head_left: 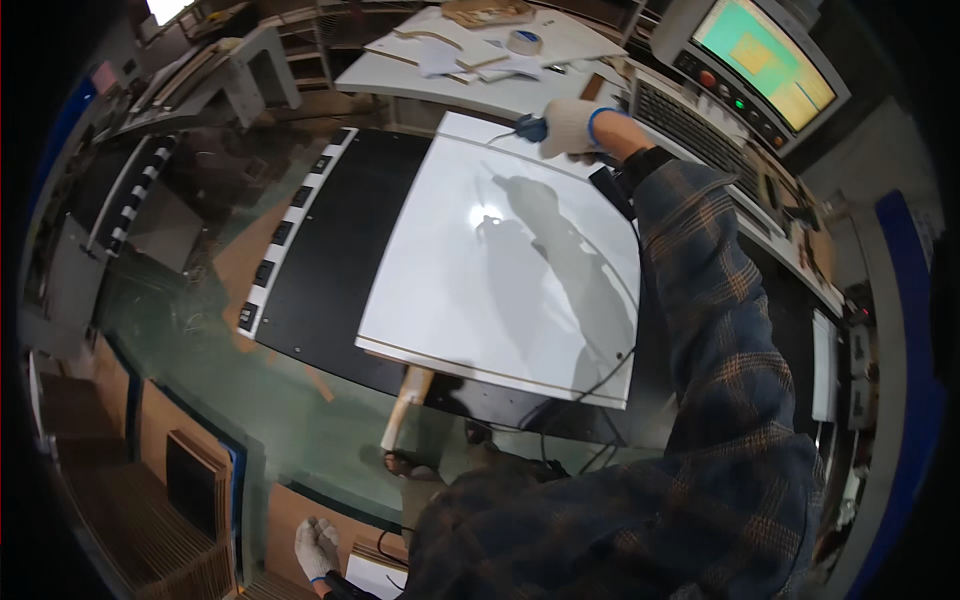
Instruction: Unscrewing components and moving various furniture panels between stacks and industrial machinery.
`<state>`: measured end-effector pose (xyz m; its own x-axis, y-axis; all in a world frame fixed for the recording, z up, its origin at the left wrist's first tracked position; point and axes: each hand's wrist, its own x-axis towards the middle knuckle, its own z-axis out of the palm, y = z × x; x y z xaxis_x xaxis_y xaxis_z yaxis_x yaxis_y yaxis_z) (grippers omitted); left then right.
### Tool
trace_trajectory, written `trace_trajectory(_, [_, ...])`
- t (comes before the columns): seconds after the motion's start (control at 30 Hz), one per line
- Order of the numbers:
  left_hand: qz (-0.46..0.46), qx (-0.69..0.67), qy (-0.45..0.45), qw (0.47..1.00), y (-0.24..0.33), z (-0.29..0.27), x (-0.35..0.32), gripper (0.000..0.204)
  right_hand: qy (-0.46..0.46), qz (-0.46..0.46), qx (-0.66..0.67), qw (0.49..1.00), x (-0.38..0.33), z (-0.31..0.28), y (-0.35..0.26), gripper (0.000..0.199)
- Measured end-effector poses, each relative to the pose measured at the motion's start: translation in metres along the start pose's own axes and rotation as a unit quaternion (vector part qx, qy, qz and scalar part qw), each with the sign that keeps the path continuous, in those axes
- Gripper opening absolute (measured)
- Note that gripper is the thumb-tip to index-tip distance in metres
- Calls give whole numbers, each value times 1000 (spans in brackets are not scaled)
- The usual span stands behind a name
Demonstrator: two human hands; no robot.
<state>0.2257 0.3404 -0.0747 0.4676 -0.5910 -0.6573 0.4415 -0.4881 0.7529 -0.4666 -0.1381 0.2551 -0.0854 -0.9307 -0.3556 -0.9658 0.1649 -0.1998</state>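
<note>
My right hand (572,129), in a whitish knit glove with a blue cuff, is closed around a blue air blow gun (531,128). Its thin bent nozzle points left over the far edge of a glossy white panel (450,270). The panel lies on a black work surface (335,250), and my arm casts a shadow across it. At the lower left, away from the panel, my left hand (318,547) hangs gloved, its fingers loosely bent and holding nothing visible. A wooden handle (407,405) sticks out below the panel's near edge.
Behind the panel, a white table (400,75) carries a tape roll (524,42) and scraps. A keyboard (690,135) and a lit monitor (765,65) stand at the far right. Stacked brown-edged panels (140,520) lean at the lower left. A dark cable (600,385) crosses the panel's near right corner.
</note>
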Motion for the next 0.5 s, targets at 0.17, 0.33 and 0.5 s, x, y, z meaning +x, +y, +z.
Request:
trace_trajectory(0.17, [-203,-42,52,977,-103,-73,82,33,-11,163,-105,981,-110,-18,91,24])
trace_trajectory(0.33, [-285,336,-134,887,-166,-97,121,31,-55,247,-13,967,-298,34,74,25])
trace_trajectory(0.5, [-95,686,-343,635,-161,-110,183,28,-136,336,29,932,-396,81,-19,33])
